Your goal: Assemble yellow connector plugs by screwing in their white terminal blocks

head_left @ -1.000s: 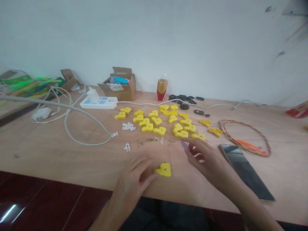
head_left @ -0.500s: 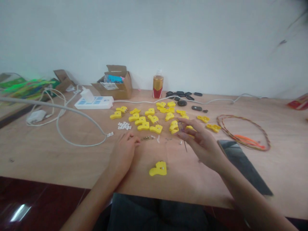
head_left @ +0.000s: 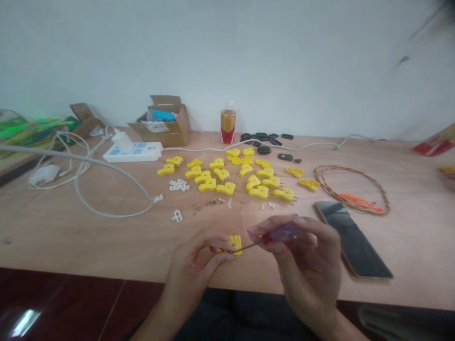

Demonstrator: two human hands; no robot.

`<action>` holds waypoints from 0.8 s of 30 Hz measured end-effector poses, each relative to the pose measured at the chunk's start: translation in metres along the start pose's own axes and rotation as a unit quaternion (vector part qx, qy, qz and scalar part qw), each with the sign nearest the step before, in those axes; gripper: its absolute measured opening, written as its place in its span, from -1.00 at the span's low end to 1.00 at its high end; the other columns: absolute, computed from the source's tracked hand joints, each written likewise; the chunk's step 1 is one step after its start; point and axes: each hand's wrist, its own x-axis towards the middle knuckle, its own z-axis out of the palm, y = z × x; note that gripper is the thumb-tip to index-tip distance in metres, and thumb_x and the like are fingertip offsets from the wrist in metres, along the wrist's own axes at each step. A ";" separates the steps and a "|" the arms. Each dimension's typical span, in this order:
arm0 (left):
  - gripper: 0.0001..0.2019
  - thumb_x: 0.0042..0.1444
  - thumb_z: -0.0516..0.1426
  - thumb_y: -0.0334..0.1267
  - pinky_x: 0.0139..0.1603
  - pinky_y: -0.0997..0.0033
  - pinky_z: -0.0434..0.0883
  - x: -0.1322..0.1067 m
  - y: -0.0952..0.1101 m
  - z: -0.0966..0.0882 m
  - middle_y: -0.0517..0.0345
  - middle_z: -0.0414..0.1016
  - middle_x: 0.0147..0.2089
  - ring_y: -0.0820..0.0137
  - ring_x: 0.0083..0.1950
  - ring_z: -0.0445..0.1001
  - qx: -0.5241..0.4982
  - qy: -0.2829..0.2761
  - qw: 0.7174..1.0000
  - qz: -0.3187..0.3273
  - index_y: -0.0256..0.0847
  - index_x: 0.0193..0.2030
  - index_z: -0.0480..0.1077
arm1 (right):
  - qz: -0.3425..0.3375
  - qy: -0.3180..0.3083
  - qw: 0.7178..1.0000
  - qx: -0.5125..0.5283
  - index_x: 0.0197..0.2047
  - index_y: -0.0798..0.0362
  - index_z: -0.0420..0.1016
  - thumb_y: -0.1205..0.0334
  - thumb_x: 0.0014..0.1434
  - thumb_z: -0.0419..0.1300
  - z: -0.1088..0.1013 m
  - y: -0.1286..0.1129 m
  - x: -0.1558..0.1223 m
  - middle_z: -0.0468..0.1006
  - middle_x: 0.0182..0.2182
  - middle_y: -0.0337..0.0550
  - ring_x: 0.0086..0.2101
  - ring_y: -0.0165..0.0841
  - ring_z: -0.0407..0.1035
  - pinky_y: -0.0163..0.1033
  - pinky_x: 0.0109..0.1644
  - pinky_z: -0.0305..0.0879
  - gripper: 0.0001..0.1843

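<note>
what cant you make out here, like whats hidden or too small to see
All from the head view:
Yellow plug: mostly hidden by the fingers of the left hand.
Screwdriver tip: hidden where it meets the plug, by those fingers.
Purple grip: partly covered by the right hand.
Brass screws: too small to make out their details.
Cardboard box: contents mostly hidden by its walls and flaps.

Left hand point(head_left: 192, 267) pinching, right hand point(head_left: 307, 255) gripping, close together

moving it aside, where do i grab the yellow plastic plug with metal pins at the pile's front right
Pinch the wide yellow plastic body from above, on the left, away from the metal pins sticking out rightward; it lies flat with its edges free.
</note>
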 end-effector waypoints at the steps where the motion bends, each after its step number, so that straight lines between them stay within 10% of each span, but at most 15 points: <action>1: -0.86 0.09 0.39 -0.42 -0.11 0.50 0.66 0.000 -0.001 0.000 0.28 0.75 -0.31 0.37 -0.25 0.74 0.001 0.002 1.000 -0.001 -0.05 -0.30 0.66 | -0.005 0.002 1.000 -0.001 0.27 -0.26 0.39 0.49 0.42 0.21 0.000 0.000 0.000 0.66 -0.06 -0.23 -0.11 -0.33 0.67 -0.17 -0.06 0.73 -0.50; 18: -0.97 0.19 0.39 -0.26 -0.10 0.35 0.68 -0.008 -0.010 0.004 0.18 0.76 -0.27 0.27 -0.21 0.73 0.034 -0.017 0.999 -0.005 -0.09 -0.23 0.66 | -0.085 0.038 0.995 -0.044 0.22 -0.27 0.42 0.50 0.33 0.33 0.001 0.012 -0.008 0.63 -0.17 -0.25 -0.28 -0.33 0.64 -0.23 -0.34 0.69 -0.45; 24: -0.61 0.04 0.48 -0.36 0.07 0.19 0.66 -0.002 -0.024 -0.002 0.18 0.75 0.01 0.19 0.01 0.71 0.155 -0.053 0.986 0.016 0.03 0.02 0.64 | -0.056 0.028 0.995 -0.083 0.20 -0.24 0.41 0.61 0.28 0.28 -0.005 0.023 -0.005 0.60 -0.18 -0.27 -0.27 -0.34 0.63 -0.24 -0.28 0.70 -0.39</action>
